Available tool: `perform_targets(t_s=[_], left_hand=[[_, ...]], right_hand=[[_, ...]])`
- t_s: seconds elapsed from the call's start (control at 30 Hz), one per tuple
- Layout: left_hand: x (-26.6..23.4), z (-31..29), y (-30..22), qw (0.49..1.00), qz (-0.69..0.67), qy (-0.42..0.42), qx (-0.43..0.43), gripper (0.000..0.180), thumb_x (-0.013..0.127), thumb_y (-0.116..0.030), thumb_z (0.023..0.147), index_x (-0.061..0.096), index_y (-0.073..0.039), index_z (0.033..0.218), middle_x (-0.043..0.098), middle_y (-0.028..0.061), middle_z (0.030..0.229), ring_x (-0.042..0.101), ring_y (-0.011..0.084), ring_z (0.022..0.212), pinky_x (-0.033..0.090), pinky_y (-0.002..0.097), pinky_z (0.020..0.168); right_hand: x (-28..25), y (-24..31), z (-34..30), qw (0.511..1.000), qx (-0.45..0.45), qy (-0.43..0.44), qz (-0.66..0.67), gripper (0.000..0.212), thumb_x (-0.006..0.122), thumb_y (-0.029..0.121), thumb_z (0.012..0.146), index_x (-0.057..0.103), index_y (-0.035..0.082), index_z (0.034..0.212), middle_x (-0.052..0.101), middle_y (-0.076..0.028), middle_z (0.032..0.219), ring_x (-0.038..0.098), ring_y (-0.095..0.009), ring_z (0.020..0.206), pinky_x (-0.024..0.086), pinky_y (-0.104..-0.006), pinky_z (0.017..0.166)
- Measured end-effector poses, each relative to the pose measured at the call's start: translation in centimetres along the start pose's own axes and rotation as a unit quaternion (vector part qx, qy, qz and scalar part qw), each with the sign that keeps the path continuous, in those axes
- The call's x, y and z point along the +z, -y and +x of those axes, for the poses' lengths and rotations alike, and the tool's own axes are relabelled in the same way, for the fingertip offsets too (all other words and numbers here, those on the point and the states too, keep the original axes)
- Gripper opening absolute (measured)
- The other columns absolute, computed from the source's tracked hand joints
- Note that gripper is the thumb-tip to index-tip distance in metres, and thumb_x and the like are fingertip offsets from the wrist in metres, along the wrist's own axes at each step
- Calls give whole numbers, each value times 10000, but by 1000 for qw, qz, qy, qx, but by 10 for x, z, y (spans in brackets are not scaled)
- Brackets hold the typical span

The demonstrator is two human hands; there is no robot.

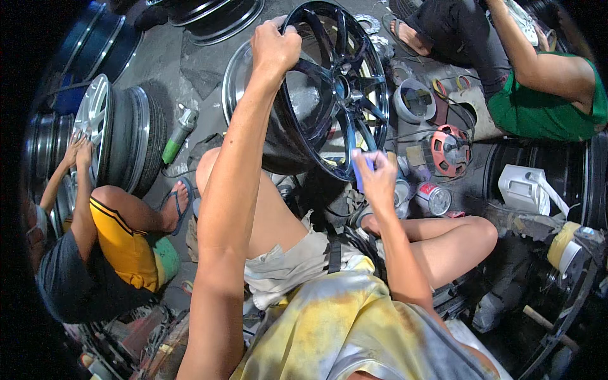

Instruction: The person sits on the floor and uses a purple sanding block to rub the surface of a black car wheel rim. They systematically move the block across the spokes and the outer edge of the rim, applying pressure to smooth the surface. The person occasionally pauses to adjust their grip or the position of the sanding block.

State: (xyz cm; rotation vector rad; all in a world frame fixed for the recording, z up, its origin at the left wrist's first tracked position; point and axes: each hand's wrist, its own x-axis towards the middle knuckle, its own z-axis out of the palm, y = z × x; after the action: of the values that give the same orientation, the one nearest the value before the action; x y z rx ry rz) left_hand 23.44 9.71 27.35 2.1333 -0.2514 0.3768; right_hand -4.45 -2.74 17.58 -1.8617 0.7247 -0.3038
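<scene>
A glossy black alloy wheel rim (pixel 342 71) with several spokes is held up on edge and tilted, just in front of my knees. My left hand (pixel 276 45) is closed over its upper left edge, the fingertips hidden behind it. Near the lower right edge, my right hand (pixel 380 178) pinches a flat purple pad (pixel 362 170). The pad lies against the lower spoke and lip, as far as I can see; whether it is a sponge or sandpaper I cannot make out.
A green angle grinder (pixel 180 134) lies on the floor to the left. Right of the wheel are a bucket (pixel 415 101), a red cord reel (pixel 449 151) and a tin can (pixel 434 199). One co-worker touches a silver wheel (pixel 95 114) at left; another person sits at upper right.
</scene>
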Motion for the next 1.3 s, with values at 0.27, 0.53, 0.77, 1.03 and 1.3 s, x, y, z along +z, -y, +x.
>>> perform_targets(t_s=[0.27, 0.53, 0.77, 1.03, 1.3], left_hand=[[1, -5, -15, 999, -14, 34, -1, 389, 587, -205, 821, 738, -15, 1124, 712, 288, 1029, 683, 437, 1031, 505, 448, 959], [9, 4, -2, 999, 8, 42, 16, 410, 661, -220, 878, 701, 5, 1218, 748, 223, 957, 719, 289, 910, 514, 360, 872], [0, 7, 4, 998, -7, 63, -25, 423, 651, -230, 869, 701, -22, 1234, 729, 256, 1082, 711, 307, 1036, 511, 367, 927], [9, -2, -13, 999, 24, 12, 37, 353, 552, -145, 869, 710, 1, 1150, 699, 271, 1090, 655, 422, 1084, 500, 457, 963], [10, -3, -6, 999, 11, 7, 40, 359, 587, -161, 871, 699, 15, 1162, 686, 261, 1141, 626, 430, 1136, 474, 460, 1008]], right_hand=[[-3, 2, 35, 998, -37, 20, -42, 377, 817, 330, 841, 698, -20, 768, 678, -94, 660, 563, -119, 611, 474, -331, 608], [-11, 14, 37, 997, -9, 66, -35, 381, 803, 334, 852, 664, 10, 706, 634, -61, 636, 522, -98, 610, 458, -319, 589], [-11, 6, 18, 995, -52, 54, -68, 392, 795, 329, 861, 646, -1, 709, 624, -67, 626, 501, -107, 598, 433, -333, 563], [-7, -10, 5, 999, -27, 27, -22, 370, 806, 308, 859, 647, 3, 722, 621, -56, 629, 509, -112, 607, 448, -324, 587], [2, -8, 17, 999, -22, 30, -24, 395, 809, 348, 863, 658, 17, 709, 649, -58, 656, 538, -101, 632, 459, -316, 611]])
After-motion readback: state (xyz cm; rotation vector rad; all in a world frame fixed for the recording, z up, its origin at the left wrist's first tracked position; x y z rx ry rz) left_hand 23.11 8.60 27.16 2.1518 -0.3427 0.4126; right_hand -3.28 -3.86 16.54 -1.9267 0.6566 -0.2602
